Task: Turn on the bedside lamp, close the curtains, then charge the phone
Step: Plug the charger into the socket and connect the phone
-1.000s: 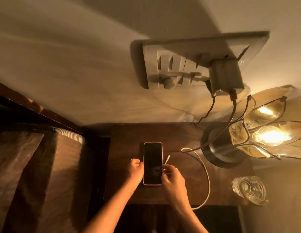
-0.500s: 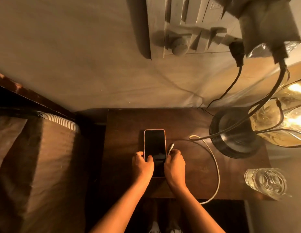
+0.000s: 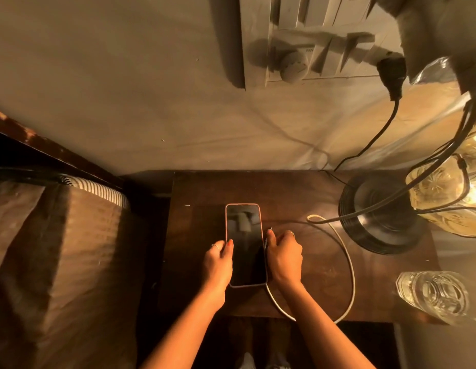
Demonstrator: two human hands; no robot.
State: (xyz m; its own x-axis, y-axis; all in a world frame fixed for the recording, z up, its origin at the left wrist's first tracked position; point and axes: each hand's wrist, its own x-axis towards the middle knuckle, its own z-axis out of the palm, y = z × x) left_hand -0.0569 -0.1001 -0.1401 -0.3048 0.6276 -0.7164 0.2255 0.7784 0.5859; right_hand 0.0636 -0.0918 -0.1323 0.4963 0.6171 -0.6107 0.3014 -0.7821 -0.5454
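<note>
**Phone flat on the bedside table, cable at its side**

A dark wooden bedside table fills the centre of the frame, against a pale wall carrying a white switch panel at the top. A brown-covered bed lies at the left.

The dark-screened phone in a pale case lies face up mid-table, long axis running top to bottom of the frame.

The left hand rests fingers curled along its left edge. The right hand pinches the white charging cable beside the right edge; the cable loops rightward.

A lit glass lamp with round metal base stands right, a clear glass tumbler at lower right.
</note>
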